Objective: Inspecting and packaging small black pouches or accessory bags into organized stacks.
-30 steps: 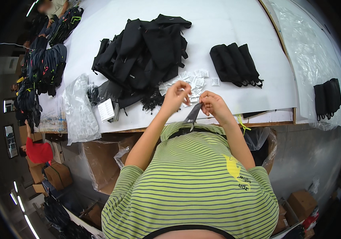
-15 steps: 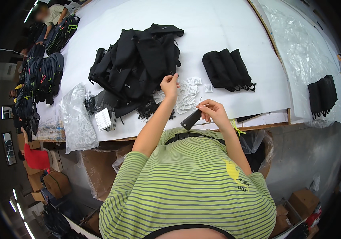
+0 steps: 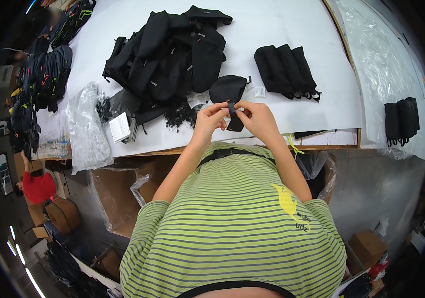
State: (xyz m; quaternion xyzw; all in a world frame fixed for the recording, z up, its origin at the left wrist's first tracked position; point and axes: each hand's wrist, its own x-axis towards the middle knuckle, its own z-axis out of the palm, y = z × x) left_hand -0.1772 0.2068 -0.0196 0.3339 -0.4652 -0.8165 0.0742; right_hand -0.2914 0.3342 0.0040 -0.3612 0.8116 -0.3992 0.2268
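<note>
A black fabric pouch (image 3: 228, 88) lies on the white table just beyond my hands, over part of the white paper labels. My left hand (image 3: 210, 119) and my right hand (image 3: 258, 119) meet at its near end, both closed with the fingertips pinching a short dark strap (image 3: 231, 109). Below the strap hangs a flat black tag (image 3: 235, 125); whether its string passes through the strap is hidden by the fingers. Left of my left hand sits a heap of small black cords (image 3: 180, 116). A larger pile of black pouches (image 3: 165, 59) lies beyond it.
Several black pouches (image 3: 286, 72) lie in a row at the right, beside a white label (image 3: 260, 92). A white card stack (image 3: 120, 128) and a clear plastic bag (image 3: 89, 129) are at the left. More pouches (image 3: 402, 121) rest on plastic sheeting, far right. Backpacks (image 3: 48, 79) hang over the far-left edge.
A pouch now lies in front of my hands. My left hand has left the pile and joined my right at the strap. The black tag has moved up and away from my body.
</note>
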